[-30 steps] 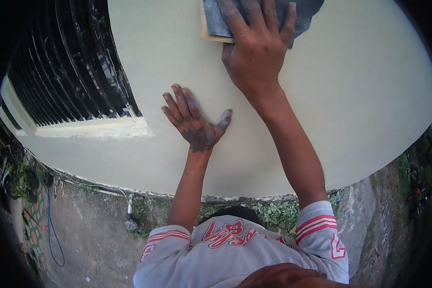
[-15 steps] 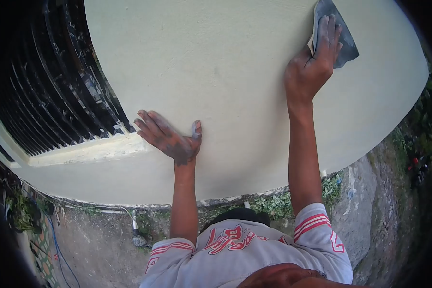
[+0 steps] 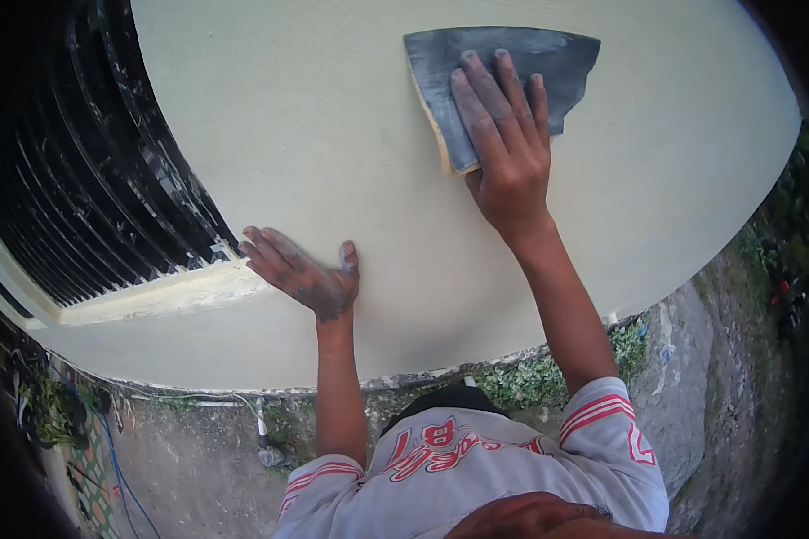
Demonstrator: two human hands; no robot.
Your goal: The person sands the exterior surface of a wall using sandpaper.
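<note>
A cream-painted wall [image 3: 404, 242] fills most of the view in front of me. My right hand [image 3: 508, 135] presses a dark grey sheet of sandpaper [image 3: 562, 67] flat against the upper part of it, fingers stretched over the sheet. The sandpaper has a torn right edge, and its tan backing shows along the left side. The thumb is mostly hidden. Lower and to the left, my left hand [image 3: 306, 278] rests on the wall, fingers extended and thumb apart, holding nothing. Grey dust coats both hands.
Left of my left hand is a window opening with dark bars [image 3: 99, 171] and a cream sill [image 3: 171, 292]. Below the wall are green plants [image 3: 535, 382], a pipe [image 3: 262, 427], a blue hose [image 3: 117, 467] and concrete ground [image 3: 193, 449].
My right hand has swept left and slightly down across the wall with the sandpaper, which now shows more of its face. My left hand stays on the wall, appearing slightly lower and further left.
</note>
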